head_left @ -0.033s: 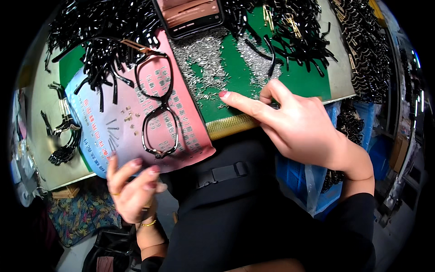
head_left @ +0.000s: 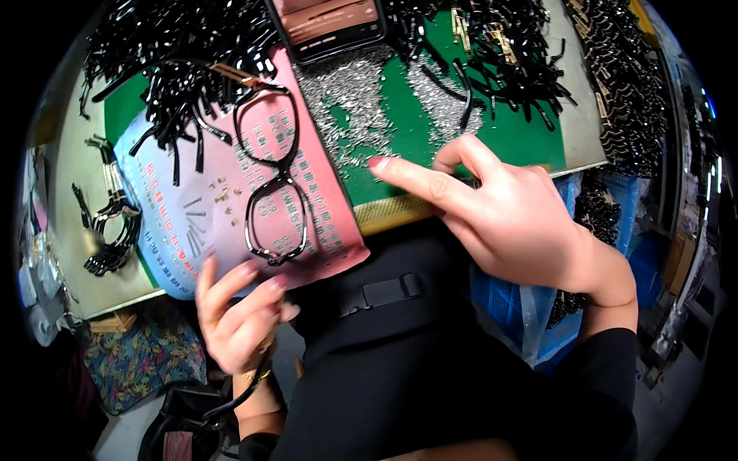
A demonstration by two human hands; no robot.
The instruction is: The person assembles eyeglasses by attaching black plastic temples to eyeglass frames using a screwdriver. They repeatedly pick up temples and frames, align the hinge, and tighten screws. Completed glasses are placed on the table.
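My left hand [head_left: 242,319] is low at the front edge, below the pink and blue printed sheet. Its fingers are half curled, and a curved black eyeglass temple [head_left: 244,393] hangs down from it past the wrist. My right hand [head_left: 511,215] reaches over the green mat, index fingertip at the near edge of the small silvery metal pins [head_left: 350,111]. Its other fingers are curled; a bit of something dark shows between them, too hidden to name. Between the hands, a black eyeglass frame [head_left: 286,164] lies on the sheet [head_left: 338,223] with one temple spread toward the far left.
Piles of black temples [head_left: 184,38] cover the far side, and more [head_left: 511,61] lie at the right. A phone [head_left: 330,27] stands at the back. A few tiny gold bits [head_left: 223,196] lie on the sheet. A blue crate [head_left: 500,296] is below, right.
My left hand has shifted slightly right, and the black temple in it has swung into clearer view along the wrist. My right hand has barely moved.
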